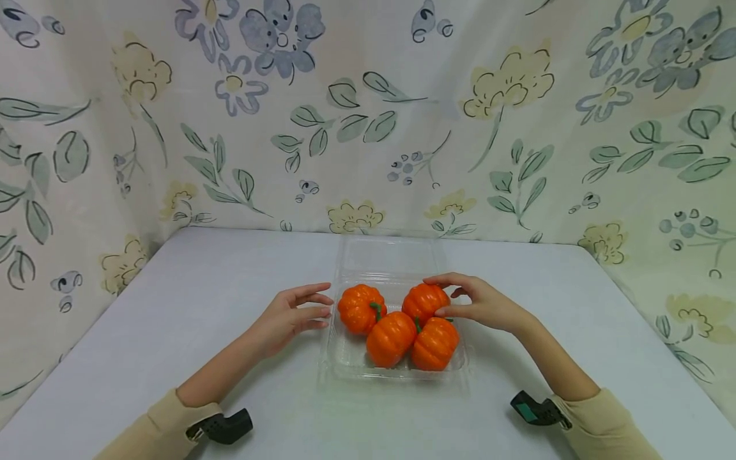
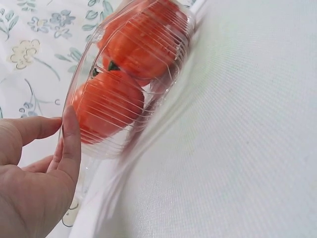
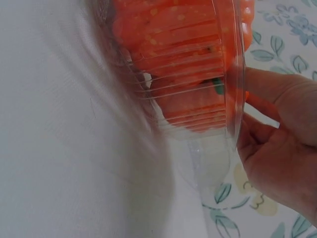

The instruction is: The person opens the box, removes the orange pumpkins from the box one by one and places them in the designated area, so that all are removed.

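Note:
Several small orange toy pumpkins with green stems lie in a clear plastic clamshell box point(image 1: 351, 364). With thumb and fingertips, my right hand point(image 1: 483, 303) holds the back right pumpkin point(image 1: 424, 301) at its right side. In the right wrist view that hand point(image 3: 287, 144) is partly behind the box wall. At the box's left rim is my left hand point(image 1: 290, 316), its fingers extended and holding nothing. The left wrist view shows its fingertips point(image 2: 71, 119) right at the rim. Nearest to it is the back left pumpkin point(image 1: 359, 310); the front left pumpkin point(image 1: 391, 340) and front right pumpkin point(image 1: 435, 345) sit closer to me.
The box's clear lid point(image 1: 391, 255) lies folded back toward the far table edge. Beneath is a white table point(image 1: 230, 268). A floral curtain point(image 1: 368, 115) hangs behind and along both sides. Each sleeve carries a black wrist camera point(image 1: 230, 427).

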Tool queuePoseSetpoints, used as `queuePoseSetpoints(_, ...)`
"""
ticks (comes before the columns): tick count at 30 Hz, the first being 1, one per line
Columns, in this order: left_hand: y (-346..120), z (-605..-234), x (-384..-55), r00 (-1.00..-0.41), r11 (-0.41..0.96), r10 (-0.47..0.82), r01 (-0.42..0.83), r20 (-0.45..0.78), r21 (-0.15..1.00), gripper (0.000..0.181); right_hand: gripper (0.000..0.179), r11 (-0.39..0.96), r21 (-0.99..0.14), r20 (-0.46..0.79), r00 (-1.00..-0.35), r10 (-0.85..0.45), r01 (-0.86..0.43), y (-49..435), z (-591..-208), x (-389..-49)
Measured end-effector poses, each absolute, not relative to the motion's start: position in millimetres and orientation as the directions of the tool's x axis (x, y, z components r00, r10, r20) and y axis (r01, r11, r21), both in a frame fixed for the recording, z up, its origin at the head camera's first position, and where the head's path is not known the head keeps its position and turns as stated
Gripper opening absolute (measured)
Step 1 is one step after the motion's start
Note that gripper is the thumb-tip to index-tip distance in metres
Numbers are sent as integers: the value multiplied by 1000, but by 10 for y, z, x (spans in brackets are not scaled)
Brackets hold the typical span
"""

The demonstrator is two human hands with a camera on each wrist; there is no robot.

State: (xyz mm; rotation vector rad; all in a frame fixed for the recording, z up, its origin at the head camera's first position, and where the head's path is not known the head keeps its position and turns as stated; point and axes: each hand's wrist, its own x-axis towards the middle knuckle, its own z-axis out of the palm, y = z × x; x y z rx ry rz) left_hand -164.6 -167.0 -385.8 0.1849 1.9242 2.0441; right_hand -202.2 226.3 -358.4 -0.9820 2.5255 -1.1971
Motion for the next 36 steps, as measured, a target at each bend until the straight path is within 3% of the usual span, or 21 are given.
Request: queuePoseSetpoints(36, -1673, -3878, -1630, -938, -38, 327, -133, -113, 990, 61, 47, 357, -830, 151, -790, -594, -428, 2252, -3534, -2002)
